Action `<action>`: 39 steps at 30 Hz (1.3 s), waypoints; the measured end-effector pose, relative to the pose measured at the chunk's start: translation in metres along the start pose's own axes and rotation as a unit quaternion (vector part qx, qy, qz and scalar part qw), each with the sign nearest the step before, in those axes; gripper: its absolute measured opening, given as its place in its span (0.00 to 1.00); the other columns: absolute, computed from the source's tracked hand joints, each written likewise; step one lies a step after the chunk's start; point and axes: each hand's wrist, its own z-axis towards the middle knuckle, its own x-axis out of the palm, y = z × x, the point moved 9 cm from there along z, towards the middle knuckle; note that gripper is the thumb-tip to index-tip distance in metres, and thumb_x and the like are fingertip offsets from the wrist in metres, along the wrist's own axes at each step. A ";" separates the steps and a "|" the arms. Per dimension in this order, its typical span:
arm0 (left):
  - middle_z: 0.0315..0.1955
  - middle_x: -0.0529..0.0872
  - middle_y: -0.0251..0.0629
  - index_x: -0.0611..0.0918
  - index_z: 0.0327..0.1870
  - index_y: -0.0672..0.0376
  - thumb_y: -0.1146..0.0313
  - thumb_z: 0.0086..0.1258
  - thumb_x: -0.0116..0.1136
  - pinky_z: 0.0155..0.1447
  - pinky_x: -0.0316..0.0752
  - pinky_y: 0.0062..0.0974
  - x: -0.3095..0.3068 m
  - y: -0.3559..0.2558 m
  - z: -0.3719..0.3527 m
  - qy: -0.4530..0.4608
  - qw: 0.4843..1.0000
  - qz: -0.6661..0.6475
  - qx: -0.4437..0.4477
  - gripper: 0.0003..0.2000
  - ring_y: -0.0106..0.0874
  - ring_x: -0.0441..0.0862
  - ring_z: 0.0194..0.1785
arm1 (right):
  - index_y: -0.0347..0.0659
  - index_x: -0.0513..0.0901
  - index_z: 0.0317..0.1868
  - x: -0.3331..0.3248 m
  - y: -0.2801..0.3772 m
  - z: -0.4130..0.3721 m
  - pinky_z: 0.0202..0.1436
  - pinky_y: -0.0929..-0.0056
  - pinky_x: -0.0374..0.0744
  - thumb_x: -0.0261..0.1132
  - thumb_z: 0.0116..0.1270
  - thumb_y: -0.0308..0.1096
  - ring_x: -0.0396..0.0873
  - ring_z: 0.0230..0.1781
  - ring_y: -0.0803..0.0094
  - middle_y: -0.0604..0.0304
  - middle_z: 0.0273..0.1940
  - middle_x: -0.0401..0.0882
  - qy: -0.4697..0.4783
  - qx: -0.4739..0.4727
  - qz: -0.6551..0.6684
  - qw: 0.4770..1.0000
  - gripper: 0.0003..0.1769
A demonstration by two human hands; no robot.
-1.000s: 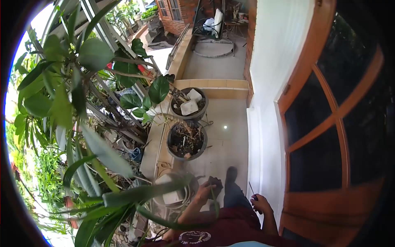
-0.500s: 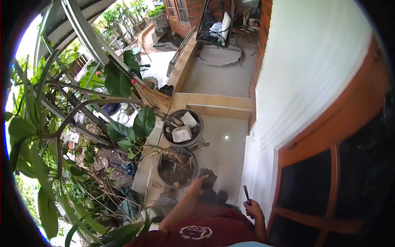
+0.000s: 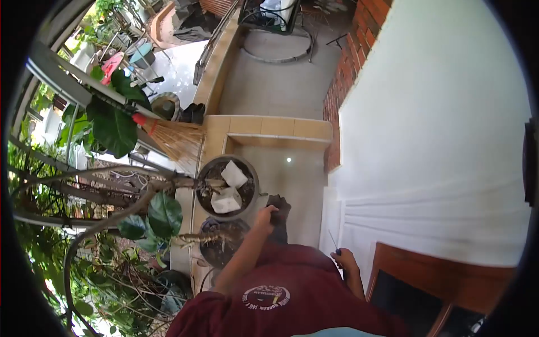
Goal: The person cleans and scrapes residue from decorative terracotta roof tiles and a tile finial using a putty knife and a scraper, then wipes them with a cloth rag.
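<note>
My left hand [image 3: 264, 218] is closed on a dark, ragged-edged thing [image 3: 279, 210] whose kind I cannot make out. It is held over the tiled floor, just right of the round pot [image 3: 254, 194] with two white blocks [image 3: 227, 201] on its soil. My right hand [image 3: 346, 260], closer to the white wall, is wrapped round the dark handle of a knife [image 3: 333, 241]. Its thin blade points up and away from me. Below the first pot is a second dark pot [image 3: 216, 247] with a thick bare stem, partly covered by my left forearm.
A tiled ledge [image 3: 269, 124] crosses the walkway ahead. A stick broom [image 3: 168, 137] leans over the left edge among plants and branches [image 3: 112, 236]. To the right are a white wall [image 3: 426, 140] and a wooden-framed door [image 3: 432, 275]. A metal-framed seat [image 3: 269, 19] stands beyond.
My view has shifted forward and tilted. The left hand, with the dark thing, is now beside the pot with the white blocks. The knife is still in my right hand, its blade now seen edge-on.
</note>
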 end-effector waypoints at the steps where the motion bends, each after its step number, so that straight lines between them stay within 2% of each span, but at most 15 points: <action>1: 0.40 0.83 0.44 0.77 0.48 0.65 0.73 0.62 0.56 0.45 0.83 0.40 0.006 -0.020 0.016 0.025 0.999 -0.016 0.019 0.13 0.39 0.84 0.41 | 0.34 0.80 0.28 -0.014 0.024 0.018 0.27 0.64 0.79 0.70 0.60 0.48 0.80 0.19 0.65 0.52 0.21 0.80 -0.014 -0.029 -0.021 0.999 0.22; 7: 0.46 0.84 0.46 0.77 0.54 0.64 0.69 0.68 0.56 0.56 0.80 0.38 0.017 -0.110 0.066 0.049 0.993 -0.098 0.038 0.15 0.41 0.84 0.49 | 0.34 0.80 0.25 -0.069 0.101 0.055 0.26 0.60 0.76 0.72 0.58 0.49 0.79 0.19 0.60 0.52 0.19 0.78 -0.079 -0.003 -0.044 0.996 0.23; 9: 0.44 0.85 0.43 0.79 0.51 0.63 0.70 0.68 0.58 0.51 0.81 0.37 0.029 -0.143 0.077 0.055 0.990 -0.112 0.059 0.13 0.38 0.84 0.46 | 0.34 0.80 0.24 -0.072 0.077 0.099 0.29 0.57 0.73 0.72 0.58 0.52 0.77 0.21 0.58 0.49 0.20 0.78 -0.125 -0.001 -0.013 0.992 0.25; 18: 0.47 0.85 0.47 0.77 0.54 0.65 0.69 0.71 0.58 0.49 0.82 0.39 0.093 -0.260 0.176 0.022 0.989 -0.098 0.106 0.14 0.40 0.85 0.48 | 0.32 0.80 0.25 -0.153 0.224 0.237 0.33 0.56 0.75 0.68 0.60 0.55 0.80 0.26 0.56 0.45 0.24 0.80 -0.101 -0.044 -0.126 0.986 0.28; 19: 0.47 0.85 0.47 0.78 0.54 0.65 0.70 0.71 0.58 0.48 0.83 0.38 0.105 -0.271 0.186 0.020 0.990 -0.090 0.109 0.14 0.39 0.85 0.47 | 0.33 0.79 0.23 -0.162 0.234 0.263 0.29 0.58 0.75 0.67 0.63 0.51 0.79 0.22 0.61 0.48 0.23 0.80 -0.103 -0.067 -0.084 0.989 0.26; 20: 0.46 0.85 0.46 0.78 0.53 0.65 0.71 0.71 0.58 0.47 0.83 0.38 0.115 -0.277 0.191 0.017 0.991 -0.082 0.109 0.14 0.39 0.85 0.47 | 0.36 0.78 0.22 -0.182 0.308 0.238 0.22 0.61 0.74 0.67 0.64 0.45 0.76 0.16 0.66 0.53 0.20 0.78 -0.066 -0.010 -0.014 0.998 0.21; 21: 0.45 0.85 0.45 0.78 0.54 0.66 0.73 0.70 0.58 0.44 0.83 0.36 0.139 -0.296 0.184 -0.006 0.990 -0.070 0.121 0.14 0.38 0.86 0.44 | 0.38 0.77 0.24 -0.189 0.313 0.262 0.16 0.66 0.71 0.68 0.64 0.40 0.73 0.12 0.69 0.58 0.18 0.76 -0.069 0.033 0.070 0.995 0.17; 23: 0.45 0.85 0.44 0.77 0.55 0.65 0.73 0.70 0.58 0.43 0.83 0.35 0.182 -0.330 0.186 0.042 0.988 -0.038 0.144 0.14 0.36 0.85 0.44 | 0.37 0.76 0.25 -0.206 0.366 0.298 0.16 0.67 0.72 0.69 0.64 0.40 0.73 0.13 0.70 0.60 0.17 0.74 -0.051 -0.002 0.067 0.996 0.17; 25: 0.45 0.84 0.42 0.77 0.56 0.64 0.73 0.69 0.58 0.43 0.83 0.34 0.214 -0.351 0.184 0.060 0.984 -0.004 0.167 0.15 0.34 0.85 0.43 | 0.35 0.81 0.29 -0.221 0.442 0.309 0.18 0.69 0.75 0.69 0.64 0.42 0.74 0.13 0.71 0.59 0.17 0.76 -0.037 -0.102 0.046 0.993 0.17; 27: 0.45 0.84 0.40 0.77 0.57 0.63 0.73 0.70 0.59 0.44 0.82 0.32 0.241 -0.373 0.181 0.054 0.978 0.038 0.200 0.16 0.32 0.84 0.42 | 0.38 0.83 0.43 -0.224 0.520 0.306 0.18 0.70 0.72 0.70 0.64 0.40 0.74 0.18 0.75 0.63 0.24 0.77 -0.007 -0.184 0.000 0.983 0.15; 30: 0.48 0.83 0.38 0.75 0.60 0.63 0.72 0.69 0.60 0.51 0.81 0.29 0.275 -0.393 0.177 0.071 0.977 0.072 0.189 0.18 0.30 0.82 0.47 | 0.39 0.77 0.59 -0.217 0.607 0.286 0.23 0.72 0.74 0.71 0.64 0.42 0.75 0.21 0.75 0.61 0.34 0.80 0.042 -0.241 0.096 0.965 0.26; 33: 0.50 0.81 0.36 0.73 0.65 0.61 0.64 0.73 0.57 0.59 0.73 0.25 0.307 -0.405 0.176 0.120 0.975 0.129 0.134 0.22 0.29 0.77 0.55 | 0.39 0.71 0.65 -0.203 0.655 0.284 0.25 0.74 0.75 0.72 0.65 0.42 0.74 0.23 0.76 0.59 0.40 0.80 0.109 -0.235 0.155 0.953 0.32; 35: 0.54 0.80 0.35 0.69 0.71 0.59 0.57 0.78 0.51 0.59 0.69 0.23 0.323 -0.411 0.182 0.136 0.969 0.171 0.115 0.25 0.28 0.75 0.58 | 0.38 0.73 0.63 -0.199 0.666 0.305 0.23 0.76 0.74 0.72 0.64 0.41 0.75 0.22 0.77 0.58 0.40 0.81 0.089 -0.252 0.135 0.954 0.31; 38: 0.58 0.79 0.37 0.68 0.72 0.59 0.56 0.79 0.48 0.60 0.70 0.24 0.341 -0.405 0.222 0.287 0.939 0.182 0.055 0.26 0.29 0.75 0.60 | 0.37 0.76 0.58 -0.197 0.693 0.327 0.19 0.79 0.73 0.73 0.63 0.39 0.76 0.19 0.77 0.58 0.36 0.83 0.085 -0.237 0.141 0.958 0.27; 39: 0.58 0.80 0.38 0.68 0.72 0.59 0.55 0.80 0.47 0.60 0.71 0.24 0.338 -0.413 0.236 0.244 0.944 0.211 0.065 0.25 0.30 0.77 0.59 | 0.37 0.76 0.57 -0.199 0.699 0.340 0.19 0.79 0.73 0.73 0.62 0.39 0.76 0.18 0.76 0.58 0.34 0.83 0.089 -0.216 0.132 0.963 0.26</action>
